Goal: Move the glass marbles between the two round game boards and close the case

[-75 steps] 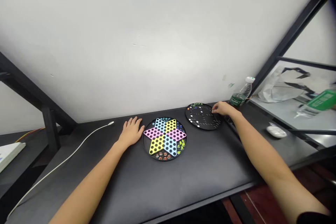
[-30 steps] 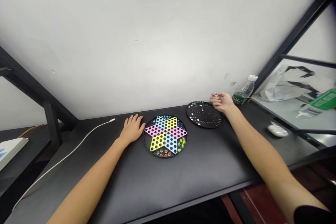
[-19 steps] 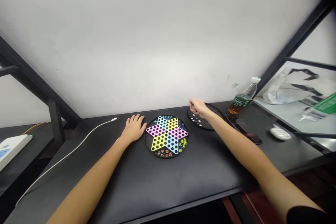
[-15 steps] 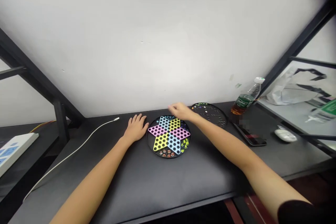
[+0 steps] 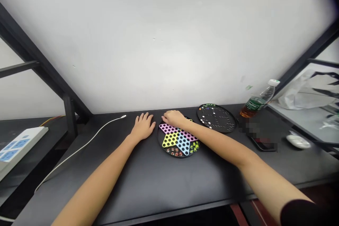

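A round Chinese checkers board (image 5: 172, 137) lies on the black table, its star printed in pink, yellow and blue with black holes. Red marbles (image 5: 174, 152) rest in its front rim section, and green-yellow marbles (image 5: 194, 147) in the section at the right. My right hand (image 5: 173, 118) is over the board's back left part, fingers curled downward; its fingertips and anything in them are hidden. My right forearm covers part of the star. Flat on the table just left of the board is my left hand (image 5: 143, 126), fingers spread, holding nothing.
Behind and right is a round black tray (image 5: 217, 118) with small pieces along its edge. Farther right stand a drink bottle (image 5: 254, 104), a phone (image 5: 263, 144) and a white mouse (image 5: 298, 140). A white cable (image 5: 87, 143) and a power strip (image 5: 19, 146) are at left. A wall rises behind.
My right hand has moved left and down across the back of the board. The view has shifted slightly left, so the things appear farther right. My left hand stays flat on the table.
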Demonstrator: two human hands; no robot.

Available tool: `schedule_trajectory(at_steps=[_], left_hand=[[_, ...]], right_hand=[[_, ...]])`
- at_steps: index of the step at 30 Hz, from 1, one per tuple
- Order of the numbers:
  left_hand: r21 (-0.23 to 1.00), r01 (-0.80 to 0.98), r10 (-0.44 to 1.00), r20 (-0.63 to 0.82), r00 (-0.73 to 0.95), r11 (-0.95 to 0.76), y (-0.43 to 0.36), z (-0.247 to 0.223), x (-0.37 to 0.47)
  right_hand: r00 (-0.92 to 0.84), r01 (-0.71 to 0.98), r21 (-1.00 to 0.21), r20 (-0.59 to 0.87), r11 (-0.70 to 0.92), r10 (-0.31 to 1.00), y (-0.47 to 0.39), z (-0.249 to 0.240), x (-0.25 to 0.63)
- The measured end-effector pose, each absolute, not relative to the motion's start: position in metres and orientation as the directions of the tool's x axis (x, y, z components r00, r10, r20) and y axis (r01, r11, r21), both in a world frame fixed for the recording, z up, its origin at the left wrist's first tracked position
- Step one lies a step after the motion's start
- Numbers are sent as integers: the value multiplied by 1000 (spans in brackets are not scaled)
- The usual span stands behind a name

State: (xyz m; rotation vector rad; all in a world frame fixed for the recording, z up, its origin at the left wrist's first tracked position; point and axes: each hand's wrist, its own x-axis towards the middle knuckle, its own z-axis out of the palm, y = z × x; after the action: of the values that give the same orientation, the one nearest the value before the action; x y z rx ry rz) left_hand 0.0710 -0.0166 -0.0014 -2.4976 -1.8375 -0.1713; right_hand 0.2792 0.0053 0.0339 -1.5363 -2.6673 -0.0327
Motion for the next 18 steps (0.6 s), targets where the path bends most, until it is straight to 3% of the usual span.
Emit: schedule_trajectory(at_steps=[10, 15, 18], left_hand=[[35, 956, 953, 95, 287, -291, -16, -1, 71], [37, 958, 956, 88, 280, -284, -16, 0, 72], [36, 958, 955, 92, 281, -286, -16, 0, 72]], right_hand=[[-160, 986, -44, 64, 162, 985, -23, 34, 298], [-146, 989, -19, 7, 146, 989, -26, 35, 304], [-229, 973, 11, -5, 229, 973, -26, 37, 310]])
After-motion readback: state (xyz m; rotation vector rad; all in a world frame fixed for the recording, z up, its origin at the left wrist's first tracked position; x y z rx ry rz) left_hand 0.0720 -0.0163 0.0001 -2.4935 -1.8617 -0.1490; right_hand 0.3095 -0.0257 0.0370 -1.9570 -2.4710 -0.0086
